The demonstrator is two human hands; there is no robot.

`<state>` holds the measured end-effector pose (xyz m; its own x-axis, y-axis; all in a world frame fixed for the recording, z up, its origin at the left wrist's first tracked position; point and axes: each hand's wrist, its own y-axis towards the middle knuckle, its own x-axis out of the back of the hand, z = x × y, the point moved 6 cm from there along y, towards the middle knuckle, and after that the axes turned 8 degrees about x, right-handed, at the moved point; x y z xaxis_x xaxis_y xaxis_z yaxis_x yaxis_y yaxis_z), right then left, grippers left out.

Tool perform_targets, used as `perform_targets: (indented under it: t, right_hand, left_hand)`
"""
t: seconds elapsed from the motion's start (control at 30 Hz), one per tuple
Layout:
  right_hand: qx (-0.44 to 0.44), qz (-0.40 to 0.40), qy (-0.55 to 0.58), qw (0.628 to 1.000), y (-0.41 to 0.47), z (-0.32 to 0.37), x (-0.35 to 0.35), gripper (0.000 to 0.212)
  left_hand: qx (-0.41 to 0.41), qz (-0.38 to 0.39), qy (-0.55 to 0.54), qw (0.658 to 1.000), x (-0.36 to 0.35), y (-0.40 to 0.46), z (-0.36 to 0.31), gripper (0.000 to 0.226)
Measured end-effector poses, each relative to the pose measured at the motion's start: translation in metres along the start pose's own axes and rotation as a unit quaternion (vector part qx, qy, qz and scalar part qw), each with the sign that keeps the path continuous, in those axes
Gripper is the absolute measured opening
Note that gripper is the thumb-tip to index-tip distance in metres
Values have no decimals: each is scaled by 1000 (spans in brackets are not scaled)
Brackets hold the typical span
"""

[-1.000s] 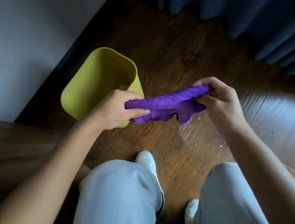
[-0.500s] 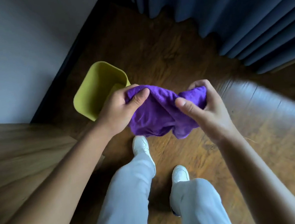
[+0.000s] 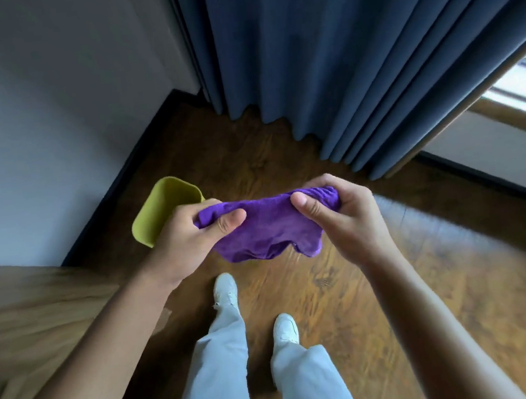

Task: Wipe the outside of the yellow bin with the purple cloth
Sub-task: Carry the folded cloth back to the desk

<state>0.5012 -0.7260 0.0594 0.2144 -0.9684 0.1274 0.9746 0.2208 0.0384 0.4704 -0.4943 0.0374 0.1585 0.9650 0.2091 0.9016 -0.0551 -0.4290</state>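
Note:
The purple cloth [image 3: 267, 228] hangs spread in the air between both hands, well above the wooden floor. My left hand [image 3: 190, 238] pinches its left top edge between thumb and fingers. My right hand [image 3: 339, 213] grips the right top edge the same way. The yellow bin [image 3: 160, 208] stands on the floor near the wall's dark skirting, behind and left of my left hand, which hides its near right side. Neither hand nor the cloth touches the bin.
Dark blue curtains [image 3: 354, 65] hang to the floor ahead and to the right. A grey wall [image 3: 47, 126] runs along the left. A wooden surface [image 3: 27, 314] juts in at lower left. My legs and white shoes [image 3: 225, 292] stand below the cloth.
I have risen from a crouch to standing, so the bin looks smaller and farther. The bunched cloth has been opened out wider between my hands.

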Motion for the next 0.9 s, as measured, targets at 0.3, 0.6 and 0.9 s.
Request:
perform_targets:
  t: [0.3, 0.6, 0.9]
  right_hand:
    - [119, 29, -144, 982, -36, 137, -4, 47]
    - [200, 170, -188, 946, -68, 210, -96, 31]
    - [172, 244, 7, 955, -139, 259, -251, 23]
  left_hand:
    - [-141, -122, -2, 982, 42, -116, -93, 49]
    - [-208, -254, -51, 943, 106, -246, -93, 24]
    - [-183, -379, -111, 900, 196, -411, -26, 40]
